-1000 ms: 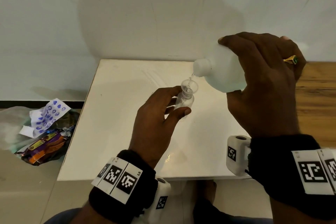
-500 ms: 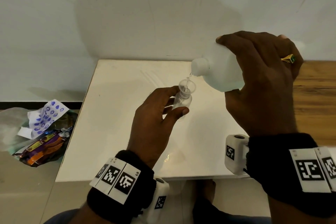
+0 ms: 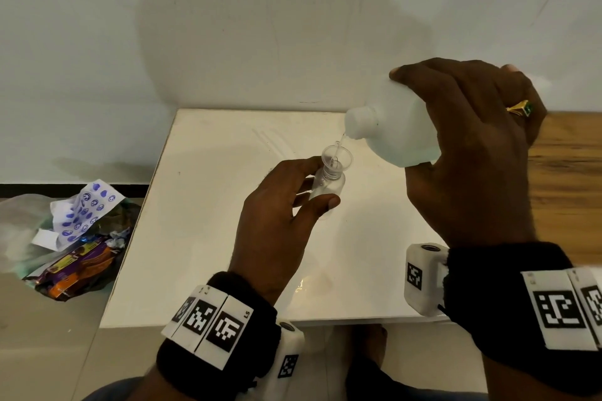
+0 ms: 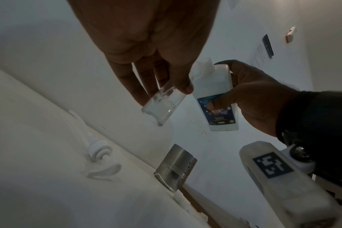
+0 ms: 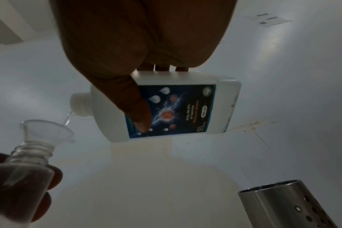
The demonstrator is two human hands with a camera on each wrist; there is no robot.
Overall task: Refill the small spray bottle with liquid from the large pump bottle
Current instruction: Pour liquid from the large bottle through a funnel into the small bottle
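My left hand [image 3: 280, 205] grips the small clear spray bottle [image 3: 327, 187] [image 4: 162, 104] [image 5: 29, 158] above the white table [image 3: 211, 238]. A clear funnel [image 3: 336, 156] [image 5: 47, 131] sits in the bottle's open neck. My right hand [image 3: 472, 153] holds the large white bottle [image 3: 391, 130] [image 4: 215, 95] [image 5: 166, 111] tipped on its side, its open neck pointing left above the funnel. A thin stream of clear liquid runs from the neck into the funnel. The large bottle carries a dark blue label. Its detached white pump head [image 4: 98, 152] lies on the table.
A perforated steel cup [image 4: 176, 166] [image 5: 295, 206] stands on the table near the wall. Wooden surface [image 3: 566, 172] adjoins the table on the right. Wrappers and a printed sheet [image 3: 75, 231] lie on the floor at the left.
Both hands keep their grips and barely move. The stream keeps running into the funnel.
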